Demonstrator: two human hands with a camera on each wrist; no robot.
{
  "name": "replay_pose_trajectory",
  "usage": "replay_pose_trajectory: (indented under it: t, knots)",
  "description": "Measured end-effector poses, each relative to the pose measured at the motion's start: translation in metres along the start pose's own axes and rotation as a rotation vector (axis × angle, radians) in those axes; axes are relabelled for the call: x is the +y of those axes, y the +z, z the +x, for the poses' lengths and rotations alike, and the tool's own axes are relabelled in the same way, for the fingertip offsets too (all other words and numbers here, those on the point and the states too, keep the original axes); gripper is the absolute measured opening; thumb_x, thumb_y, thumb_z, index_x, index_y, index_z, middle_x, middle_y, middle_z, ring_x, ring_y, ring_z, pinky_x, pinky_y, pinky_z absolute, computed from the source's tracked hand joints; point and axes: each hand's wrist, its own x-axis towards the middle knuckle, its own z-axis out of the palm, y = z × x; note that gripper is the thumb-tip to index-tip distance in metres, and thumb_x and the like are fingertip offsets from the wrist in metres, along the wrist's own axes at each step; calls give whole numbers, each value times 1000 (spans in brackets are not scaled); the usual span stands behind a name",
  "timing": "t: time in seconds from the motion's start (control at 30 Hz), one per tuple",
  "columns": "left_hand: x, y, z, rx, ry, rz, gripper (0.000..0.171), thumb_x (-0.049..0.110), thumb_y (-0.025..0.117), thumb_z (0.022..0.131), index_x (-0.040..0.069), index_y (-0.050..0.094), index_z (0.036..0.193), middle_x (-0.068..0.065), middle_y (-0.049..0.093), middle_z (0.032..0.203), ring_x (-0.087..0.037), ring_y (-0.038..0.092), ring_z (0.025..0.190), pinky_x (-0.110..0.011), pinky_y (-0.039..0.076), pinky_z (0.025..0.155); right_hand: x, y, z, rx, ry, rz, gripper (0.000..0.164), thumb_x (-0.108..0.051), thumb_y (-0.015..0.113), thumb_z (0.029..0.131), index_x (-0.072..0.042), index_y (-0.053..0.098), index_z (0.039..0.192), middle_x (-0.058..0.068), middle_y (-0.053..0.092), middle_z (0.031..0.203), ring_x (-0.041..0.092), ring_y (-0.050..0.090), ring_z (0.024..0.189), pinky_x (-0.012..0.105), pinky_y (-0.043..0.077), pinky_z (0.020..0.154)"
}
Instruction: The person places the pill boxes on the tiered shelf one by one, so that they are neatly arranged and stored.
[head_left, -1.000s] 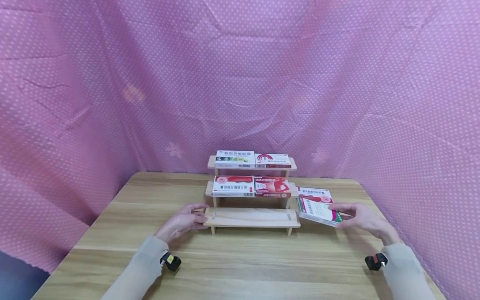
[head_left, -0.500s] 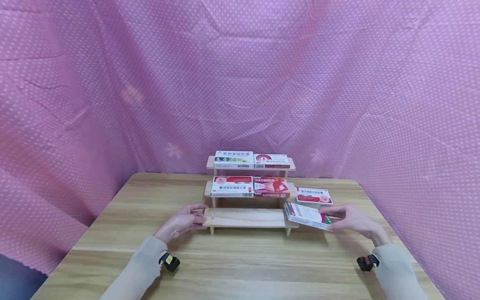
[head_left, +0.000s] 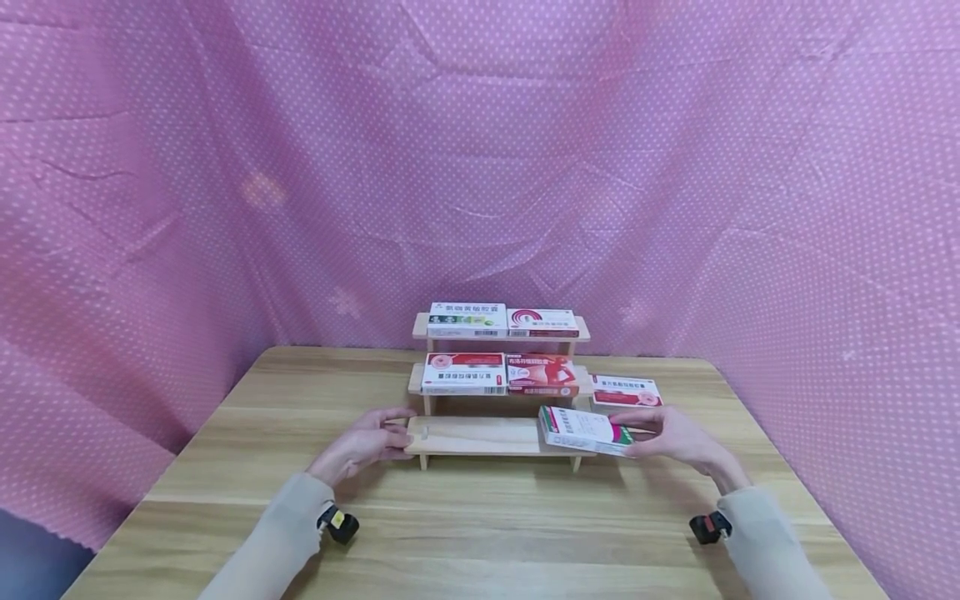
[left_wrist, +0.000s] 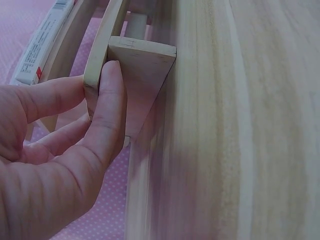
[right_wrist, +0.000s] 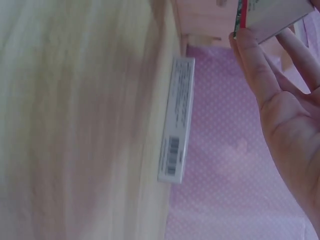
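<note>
My right hand (head_left: 678,446) pinches a white medicine box (head_left: 581,429) with magenta and green markings by its right end. That box is slightly tilted over the right part of the lowest step of a three-tier wooden display stand (head_left: 472,433). In the right wrist view the fingers hold the box (right_wrist: 272,17) at the top right. My left hand (head_left: 367,446) grips the left end of the lowest step. The left wrist view shows its fingers on both faces of the board (left_wrist: 102,45).
Two boxes, one white-and-green (head_left: 467,319) and one red-and-white (head_left: 542,322), lie on the top tier. The middle tier carries a red-and-white box (head_left: 465,372) and a red box (head_left: 542,373). Another box (head_left: 626,392) lies on the table (head_left: 480,533) right of the stand. Pink dotted cloth (head_left: 480,167) hangs behind.
My right hand has carried the white box leftward from beside the stand to over the lowest step. The left hand has stayed at the step's end.
</note>
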Motion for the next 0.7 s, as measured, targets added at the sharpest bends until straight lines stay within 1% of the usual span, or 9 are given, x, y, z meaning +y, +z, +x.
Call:
replay_pose_trajectory:
  t: [0.13,0.2,0.27,0.33,0.5,0.6,0.7]
  knots:
    - [0,1,0,6,-3,5,68,-13,56,86,-6,31,148,-21,54,114,-23,61,94,-41,58,93,1,10,6,-1,-27,7,55,-20,80,80,-8,62,131,17,58,138,10,63,110,19,50,93]
    - [0,1,0,9,-3,4,68,-13,56,85,-5,31,148,-21,54,114,-23,61,94,-41,58,93,0,14,8,-18,-40,46,55,-18,79,82,-6,60,132,18,55,141,12,61,115,19,50,95]
    - [0,1,0,9,-5,6,68,-13,56,85,-5,31,148,-21,54,114,-23,61,94,-41,58,93,-2,17,10,-15,-42,55,55,-19,78,82,-7,60,133,18,54,142,16,60,117,19,50,95]
    - [0,1,-1,10,-5,12,68,-12,56,86,-5,31,148,-22,54,114,-24,61,94,-41,58,93,-4,20,13,-19,-39,86,56,-19,78,83,-6,59,134,18,52,143,21,57,123,20,51,97]
    - [-1,1,-3,14,-1,21,67,-12,56,86,-6,30,148,-26,53,120,-26,63,95,-41,58,92,-9,28,18,-37,-45,125,55,-18,78,83,-5,59,134,19,51,145,31,51,130,21,50,99]
    - [0,2,-3,20,-7,15,67,-12,56,86,-5,31,148,-26,52,121,-27,63,96,-41,58,92,-11,33,20,-41,-40,132,55,-18,78,83,-7,60,133,17,51,145,33,51,131,19,50,98]
    - [1,2,-2,23,-15,11,67,-13,56,85,-4,32,148,-26,53,118,-27,62,97,-42,58,93,-13,37,23,-41,-41,114,55,-22,79,83,-9,61,133,16,51,146,35,49,133,20,50,99]
